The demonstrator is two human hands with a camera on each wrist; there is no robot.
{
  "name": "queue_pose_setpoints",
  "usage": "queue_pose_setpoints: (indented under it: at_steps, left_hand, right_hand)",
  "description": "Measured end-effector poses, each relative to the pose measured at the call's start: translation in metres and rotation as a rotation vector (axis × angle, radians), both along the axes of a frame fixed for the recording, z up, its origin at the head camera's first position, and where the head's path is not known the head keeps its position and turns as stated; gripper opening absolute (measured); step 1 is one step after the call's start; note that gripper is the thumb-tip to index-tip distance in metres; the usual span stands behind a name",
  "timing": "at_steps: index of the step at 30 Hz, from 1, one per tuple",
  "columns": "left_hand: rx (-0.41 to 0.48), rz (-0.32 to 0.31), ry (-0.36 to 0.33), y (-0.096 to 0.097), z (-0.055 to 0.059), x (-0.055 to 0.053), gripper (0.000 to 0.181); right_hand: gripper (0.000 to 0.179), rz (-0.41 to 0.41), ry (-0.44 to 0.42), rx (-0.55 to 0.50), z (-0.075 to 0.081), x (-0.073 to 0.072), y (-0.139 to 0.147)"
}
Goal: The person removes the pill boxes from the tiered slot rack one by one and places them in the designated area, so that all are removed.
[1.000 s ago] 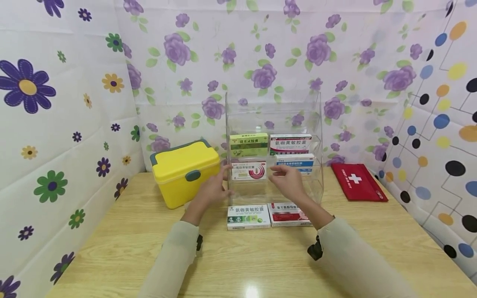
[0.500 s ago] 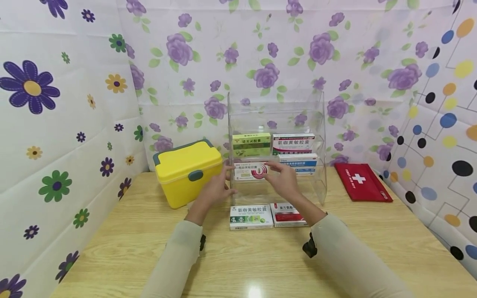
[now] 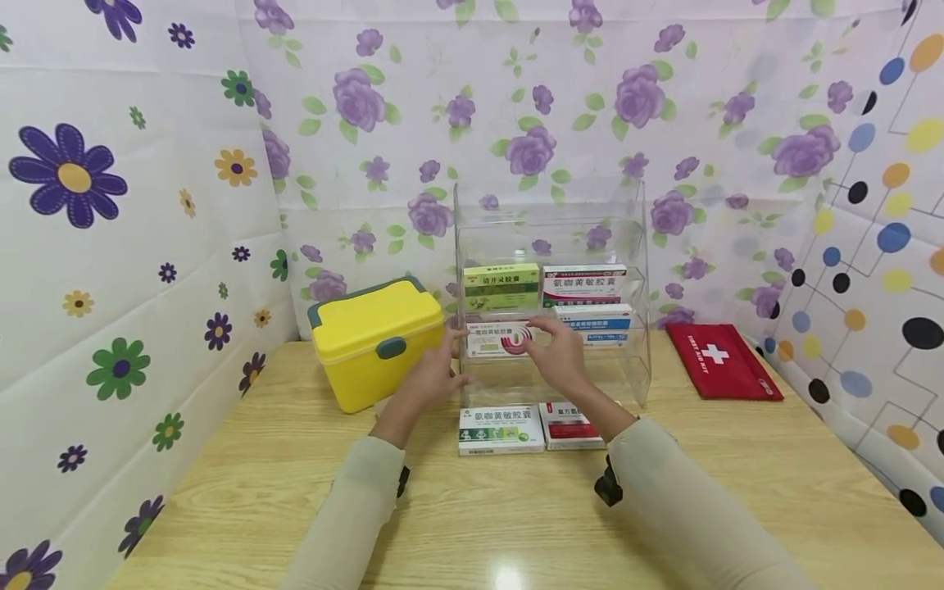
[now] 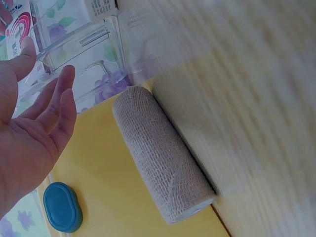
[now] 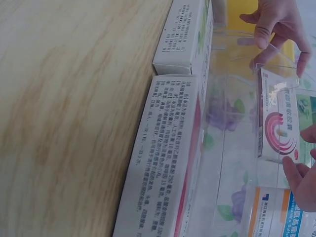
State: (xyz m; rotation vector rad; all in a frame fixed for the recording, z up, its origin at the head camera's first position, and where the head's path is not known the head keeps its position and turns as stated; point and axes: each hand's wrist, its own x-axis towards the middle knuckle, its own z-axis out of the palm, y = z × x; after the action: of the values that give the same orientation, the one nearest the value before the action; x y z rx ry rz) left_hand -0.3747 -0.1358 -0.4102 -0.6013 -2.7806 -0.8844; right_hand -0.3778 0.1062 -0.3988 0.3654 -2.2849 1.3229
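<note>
A white medicine box (image 3: 490,338) with red rings stands in the lower stocked tier of the clear acrylic rack (image 3: 516,381). At its right end my right hand (image 3: 558,354) pinches the corner between thumb and forefinger, which also show in the right wrist view. My left hand (image 3: 433,365) is at the rack's left side, fingers spread and loosely bent, fingertips close to the box's left end. In the left wrist view its palm holds nothing; whether the fingertips touch the box or only the rack is unclear. A blue-and-white medicine box (image 3: 608,328) stands to the right, partly hidden.
Green (image 3: 501,287) and red-and-white medicine boxes (image 3: 584,285) fill the tier above. Two boxes, one green-and-white (image 3: 501,429), lie before the rack. A yellow case (image 3: 376,328) stands left, with a bandage roll (image 4: 160,153) against it. A red first aid pouch (image 3: 723,360) lies right.
My right hand has moved left from beside the ringed box onto its right end. My left hand has stayed at the rack's left side. The head view has shifted slightly.
</note>
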Motion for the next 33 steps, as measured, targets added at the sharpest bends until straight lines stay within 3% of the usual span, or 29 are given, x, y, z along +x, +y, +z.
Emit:
queue_pose_setpoints:
  at_steps: [7,19,28,33]
  left_hand:
    - [0.006,0.009,-0.005,0.0,-0.002,0.0,0.081]
    - [-0.016,0.013,-0.005,0.002,0.0,0.0,0.081]
    - [-0.015,0.007,0.005,0.003,-0.001,0.001,0.081]
    - [-0.011,0.008,-0.002,0.003,-0.002,0.001,0.081]
  right_hand:
    - [0.032,0.009,0.041,0.026,-0.003,-0.004,0.002]
    - [0.036,0.034,0.035,0.072,-0.004,-0.014,0.005]
    - [0.027,0.055,-0.027,0.018,-0.005,-0.012,0.005]
    - [0.021,0.038,0.0,0.004,-0.005,-0.011,0.004]
